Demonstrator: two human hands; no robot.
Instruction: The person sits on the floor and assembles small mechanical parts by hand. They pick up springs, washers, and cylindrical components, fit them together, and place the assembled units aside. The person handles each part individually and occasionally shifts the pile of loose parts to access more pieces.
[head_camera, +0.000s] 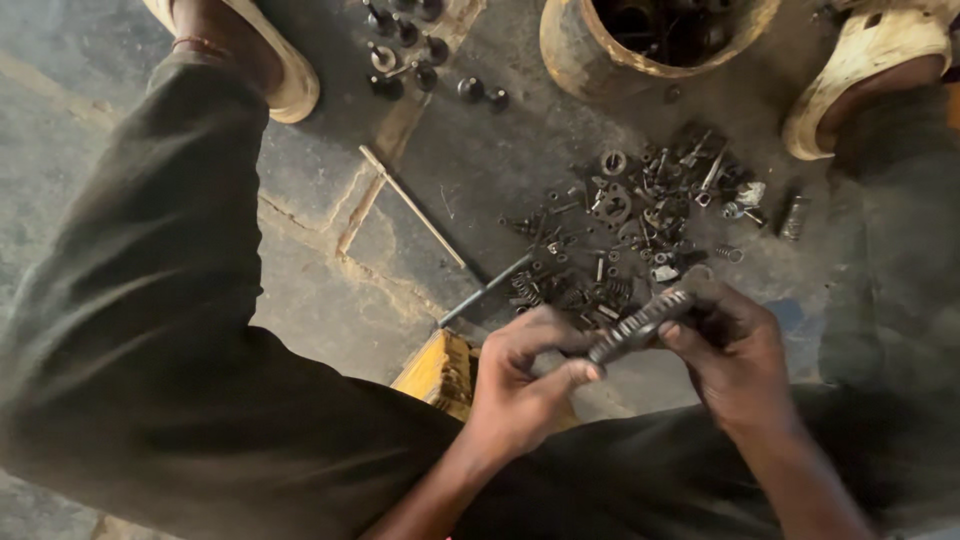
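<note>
A dark toothed gear wheel (640, 325) is held edge-on between both hands, low in the middle of the head view. My left hand (525, 375) pinches its lower left end with thumb and fingers. My right hand (735, 350) grips its upper right end, fingers curled over the rim. Just beyond the hands a heap of small greasy metal parts (630, 230) lies on the concrete floor: washers, springs, bolts and nuts.
A thin metal rod (412, 205) and a dark steel bar (485, 290) lie left of the heap. A round rusty container (650, 40) stands at the top. Several small dark valves (415, 55) sit top centre. My sandalled feet (865, 70) flank the scene; a yellow wooden block (440, 370) sits under me.
</note>
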